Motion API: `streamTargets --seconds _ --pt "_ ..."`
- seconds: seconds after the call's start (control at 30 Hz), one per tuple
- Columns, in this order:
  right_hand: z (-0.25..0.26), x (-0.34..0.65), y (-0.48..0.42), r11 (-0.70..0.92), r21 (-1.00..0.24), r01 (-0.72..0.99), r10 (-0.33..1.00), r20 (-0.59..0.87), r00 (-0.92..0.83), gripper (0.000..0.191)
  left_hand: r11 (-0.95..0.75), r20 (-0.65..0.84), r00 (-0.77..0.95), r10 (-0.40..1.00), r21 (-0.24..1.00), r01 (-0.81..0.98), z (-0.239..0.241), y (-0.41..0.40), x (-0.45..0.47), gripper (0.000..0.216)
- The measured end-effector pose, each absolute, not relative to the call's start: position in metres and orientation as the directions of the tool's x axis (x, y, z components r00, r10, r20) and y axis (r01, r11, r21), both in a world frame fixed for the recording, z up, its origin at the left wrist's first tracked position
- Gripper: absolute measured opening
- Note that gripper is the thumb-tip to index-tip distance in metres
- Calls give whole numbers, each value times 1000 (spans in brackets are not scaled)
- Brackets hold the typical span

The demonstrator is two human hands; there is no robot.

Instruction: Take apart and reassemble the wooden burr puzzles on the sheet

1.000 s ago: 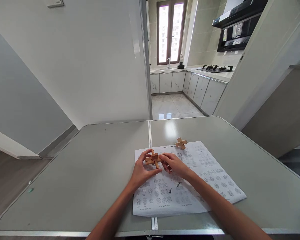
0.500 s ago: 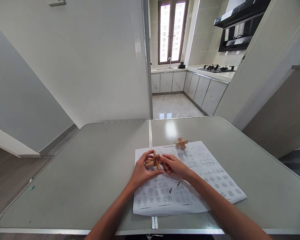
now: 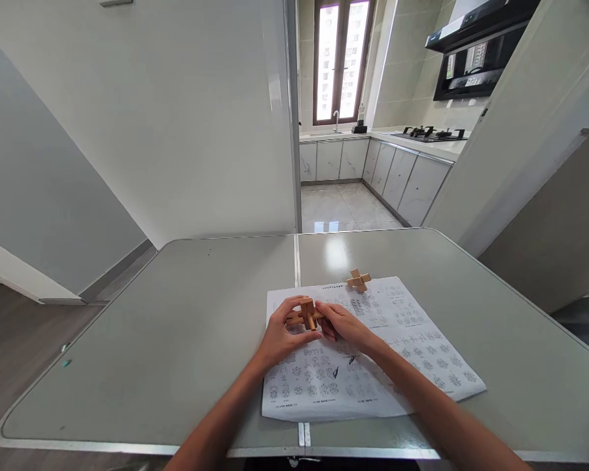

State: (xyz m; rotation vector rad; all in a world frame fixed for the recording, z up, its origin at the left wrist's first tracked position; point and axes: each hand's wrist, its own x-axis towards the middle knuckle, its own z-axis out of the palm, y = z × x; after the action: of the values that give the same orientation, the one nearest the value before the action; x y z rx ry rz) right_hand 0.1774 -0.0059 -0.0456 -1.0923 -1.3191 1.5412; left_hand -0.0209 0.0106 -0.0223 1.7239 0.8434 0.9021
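Between my two hands is a wooden interlocking puzzle [image 3: 307,314] made of crossed bars, held just above a printed sheet. My left hand [image 3: 281,337] is closed around its left side, with the thumb along the bottom and fingers over the top. The fingers of my right hand [image 3: 339,323] pinch a bar at its right end; some fingertips are hidden beneath. Small line diagrams of assembled shapes cover the paper sheet [image 3: 373,376] under my hands. At the sheet's top edge rests a second wooden cross puzzle [image 3: 358,280], apart from both hands.
The grey-green folding table [image 3: 152,353] has a seam down its middle and a pale metal rim. A small green bit [image 3: 67,362] lies near its left edge. Beyond the table are a white wall panel [image 3: 201,131] and a kitchen with a gas stove [image 3: 432,133].
The puzzle in my hands has tilted, so a square bar end now faces up more. Both hands keep their hold. The view has shifted slightly.
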Motion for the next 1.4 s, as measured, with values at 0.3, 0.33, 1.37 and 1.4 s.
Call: streamTargets --seconds 0.3,0.33,1.37,1.4 --pt "-49 176 -4 -132 -984 -122 965 -100 -243 57 -321 224 524 822 942 102 -19 9 -20 45" --pt "-49 176 -4 -127 -984 -125 969 -96 -227 57 -323 228 523 821 941 96 -19 8 -19 40" --pt "-29 174 -8 21 -982 -187 1000 25 -19 60 -286 304 122 945 588 756 -43 43 -46 33" --pt "-29 174 -8 26 -981 -191 999 31 -24 60 -280 306 119 945 560 780 -43 44 -47 32"
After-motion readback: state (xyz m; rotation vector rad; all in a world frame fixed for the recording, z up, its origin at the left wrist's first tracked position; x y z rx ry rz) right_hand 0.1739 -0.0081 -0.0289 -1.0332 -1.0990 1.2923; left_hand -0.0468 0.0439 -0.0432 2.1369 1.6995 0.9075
